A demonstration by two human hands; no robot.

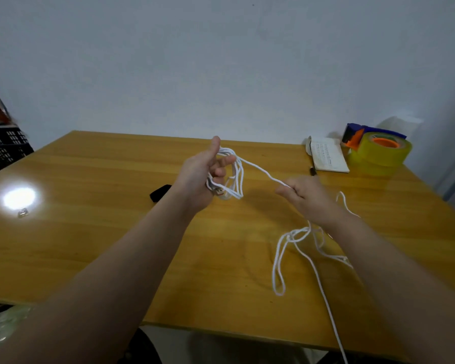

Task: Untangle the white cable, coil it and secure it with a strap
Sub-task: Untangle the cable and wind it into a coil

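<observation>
Black strap point(160, 193) lies on table point(90, 245) just left of the left wrist, untouched. Left hand point(204, 177) raised, palm up, thumb extended, fingers curled around several finished loops of white cable point(237, 177); USB plug point(219, 191) at its heel. Right hand point(304, 197) pinches the taut run, palm down; slack snarled below its wrist. Judgement: feed gently, clear snarl first, keep loops even.

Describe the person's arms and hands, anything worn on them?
Both forearms are bare right to the frame's bottom edge, with no sleeves in view. The left hand and right hand wear no gloves, and no watch, bracelet or ring shows.
</observation>
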